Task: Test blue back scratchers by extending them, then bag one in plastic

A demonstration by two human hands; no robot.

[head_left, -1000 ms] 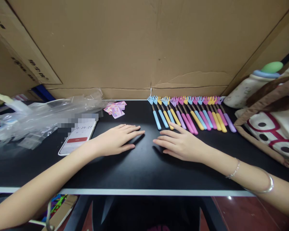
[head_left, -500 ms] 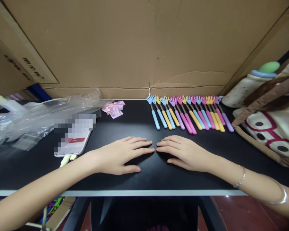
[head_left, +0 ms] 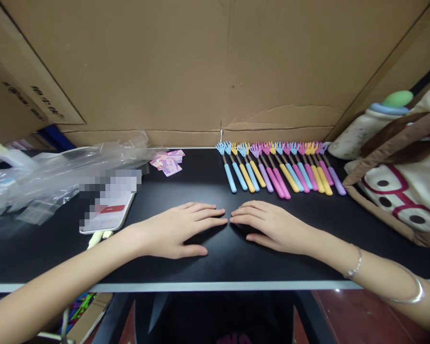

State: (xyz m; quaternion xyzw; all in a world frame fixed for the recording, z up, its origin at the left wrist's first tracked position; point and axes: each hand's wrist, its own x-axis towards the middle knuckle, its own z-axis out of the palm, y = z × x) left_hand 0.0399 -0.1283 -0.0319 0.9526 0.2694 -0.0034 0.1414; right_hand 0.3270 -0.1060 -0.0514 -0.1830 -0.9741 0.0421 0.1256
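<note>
Palm down on the black tabletop (head_left: 197,186) rests my left hand (head_left: 181,231), its fingers stretched and slightly spread. Facing it, my right hand (head_left: 270,227) also lies palm down, fingers extended, and holds nothing. The fingertips of both hands almost meet. Beyond my right hand lies a row of several back scratchers (head_left: 277,172) with hand-shaped heads and blue, yellow, pink and purple handles. Small printed cards (head_left: 171,165) are piled behind my left hand. A phone (head_left: 111,210) with a cable plugged in lies left of that hand, its screen partly pixelated.
Clear plastic bags (head_left: 68,172) spread across the left side. A cardboard wall (head_left: 200,71) closes off the back. At right stand a white bottle (head_left: 361,129) with a green top and a cloth bag (head_left: 415,186). Below the desk edge at left is a box (head_left: 89,317) with colourful items.
Both hands keep the same pose on the table. The whole view has shifted very slightly, with no object moved.
</note>
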